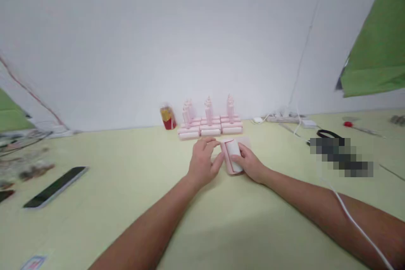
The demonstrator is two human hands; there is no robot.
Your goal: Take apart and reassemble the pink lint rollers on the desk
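My right hand (249,162) is closed around a white-and-pink rounded block (233,155), its thumb lying across the white face. Pale pink material shows along the block's left side and below it; its exact kind I cannot make out. Just left of the block is my left hand (204,158), fingers curved and thumb apart from the index finger. Its fingertips are close to the pink edge, and whether they touch it is unclear. Beyond both hands, similar pink-and-white blocks (210,132) lie in rows, with several slim pink bottle-like pieces (208,112) standing among them.
A red-and-yellow fries-shaped pack (168,117) stands near the wall. A phone (57,186) lies at left. To the right are a power strip (281,117), a white adapter (308,124), a red-handled tool (348,124) and a black strap (329,134). A white cable (346,211) crosses my right forearm.
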